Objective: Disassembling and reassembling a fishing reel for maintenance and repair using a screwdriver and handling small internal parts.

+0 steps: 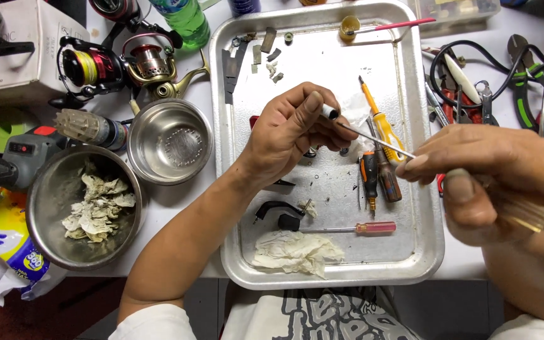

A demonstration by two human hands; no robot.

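My left hand [291, 129] hovers over a steel tray [426, 252] and pinches a small black-and-white cylindrical part [330, 113] between thumb and fingers. My right hand [492, 176] grips a screwdriver with a clear handle [533, 217]; its thin shaft [376, 140] points left and its tip meets the small part. Under the hands lie a yellow screwdriver [380, 123], two short orange-and-black screwdrivers [376, 176], a red-handled one [373, 228], a black bent part [276, 209] and a crumpled tissue [294, 252].
Left of the tray stand an empty steel bowl [170, 141] and a larger bowl of used tissue [83, 204]. Fishing reels [121, 63], a green bottle [187, 22] and a grey power tool [14, 157] sit further left. Pliers and cables [524, 82] crowd the right side.
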